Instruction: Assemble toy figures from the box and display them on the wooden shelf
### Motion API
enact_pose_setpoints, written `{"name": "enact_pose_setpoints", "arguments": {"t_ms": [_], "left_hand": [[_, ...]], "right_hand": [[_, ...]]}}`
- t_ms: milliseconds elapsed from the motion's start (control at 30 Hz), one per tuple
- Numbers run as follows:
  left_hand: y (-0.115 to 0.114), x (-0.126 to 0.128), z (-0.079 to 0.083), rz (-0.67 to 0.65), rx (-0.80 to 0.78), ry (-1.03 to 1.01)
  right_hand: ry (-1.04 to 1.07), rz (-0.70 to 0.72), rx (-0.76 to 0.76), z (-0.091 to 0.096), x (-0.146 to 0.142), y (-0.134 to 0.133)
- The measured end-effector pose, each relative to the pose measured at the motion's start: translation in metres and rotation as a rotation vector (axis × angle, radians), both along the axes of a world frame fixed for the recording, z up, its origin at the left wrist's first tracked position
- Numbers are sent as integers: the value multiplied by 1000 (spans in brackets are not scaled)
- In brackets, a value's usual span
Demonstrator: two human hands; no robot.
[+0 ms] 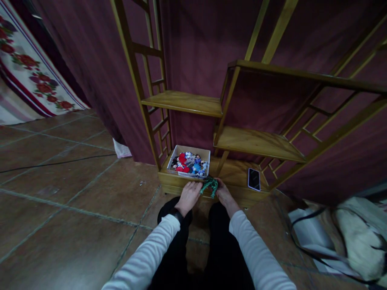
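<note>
Between my two hands is a green toy figure [210,185] with thin limbs that hang down; its exact kind I cannot make out. My left hand [190,195] has its fingers closed at the figure's left side, and a dark band circles that wrist. On the opposite side, my right hand [224,194] grips the figure, its fingertips partly hidden. Just beyond them, an open white box [208,156] sits on the low base of a wooden shelf. Small toy figures [190,163] in red, blue, white and black fill the box.
The wooden shelf unit [184,102] rises ahead, with boards at several heights. A phone [254,179] lies on its base at the right. Bags with a dark strap [311,233] rest on the tiled floor [75,225] to the right. A dark cable [60,162] runs along the floor at left.
</note>
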State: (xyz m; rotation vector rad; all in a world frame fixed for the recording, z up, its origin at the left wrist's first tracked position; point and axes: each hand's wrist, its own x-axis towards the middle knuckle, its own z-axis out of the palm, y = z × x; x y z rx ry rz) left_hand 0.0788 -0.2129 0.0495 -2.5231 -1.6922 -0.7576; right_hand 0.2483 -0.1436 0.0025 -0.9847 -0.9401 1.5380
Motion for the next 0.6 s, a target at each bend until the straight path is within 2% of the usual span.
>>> {"name": "enact_pose_setpoints", "arguments": {"t_ms": [167,367,600], "left_hand": [[0,-2,4,-57,26,73],[2,-6,8,-124,74,110],[1,-8,8,-148,79,173]], "right_hand": [[28,22,44,0,3,-1],[13,74,52,10,7,-5],[17,132,43,12,9,-5]]}}
